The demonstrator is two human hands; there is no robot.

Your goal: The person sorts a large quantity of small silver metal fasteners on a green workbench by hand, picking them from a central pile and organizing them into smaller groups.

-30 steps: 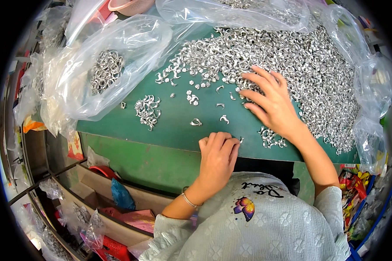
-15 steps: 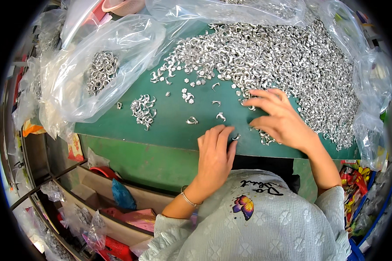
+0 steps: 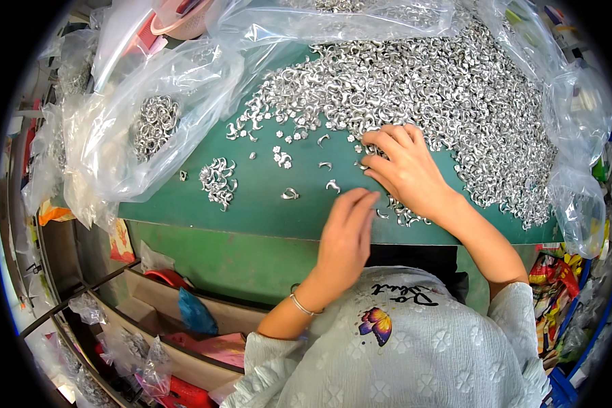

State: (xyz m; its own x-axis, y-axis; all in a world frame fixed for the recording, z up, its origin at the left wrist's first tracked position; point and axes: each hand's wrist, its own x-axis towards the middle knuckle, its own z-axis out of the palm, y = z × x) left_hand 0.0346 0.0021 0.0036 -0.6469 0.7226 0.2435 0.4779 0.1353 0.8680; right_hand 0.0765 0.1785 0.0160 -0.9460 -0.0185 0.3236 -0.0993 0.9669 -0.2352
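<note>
Fingers (image 3: 357,212) bent and bunched, the left hand (image 3: 343,238) hung over the near edge of one green table (image 3: 251,214), slightly blurred; whether it had hold of anything, I couldn't tell. Just right of its fingertips lay one curved silver piece (image 3: 382,213). One bracelet (image 3: 300,306) circled that wrist. Now the right hand (image 3: 411,173)! Half curled, its fingertips were down at the border of one big heap (image 3: 421,81) of silver pieces, far too many to count; whether it gripped one, the fingers hid. One small pile (image 3: 406,217) sat beside that hand, partly covered.

Outward, then: three little curved bits (image 3: 332,185) made a loose row beyond the left hand, with one ring-shaped piece (image 3: 290,194) further left. Next, one clump of flower-like bits (image 3: 282,158), too small to count, and a second pile (image 3: 218,183), well apart from the heap. Left again, one clear bag (image 3: 122,170) showed a batch of rings (image 3: 156,126). One pink basket (image 3: 180,27) stood at the top left. Down below the table, one blue bag (image 3: 197,311) lay in a long box (image 3: 231,317).
</note>
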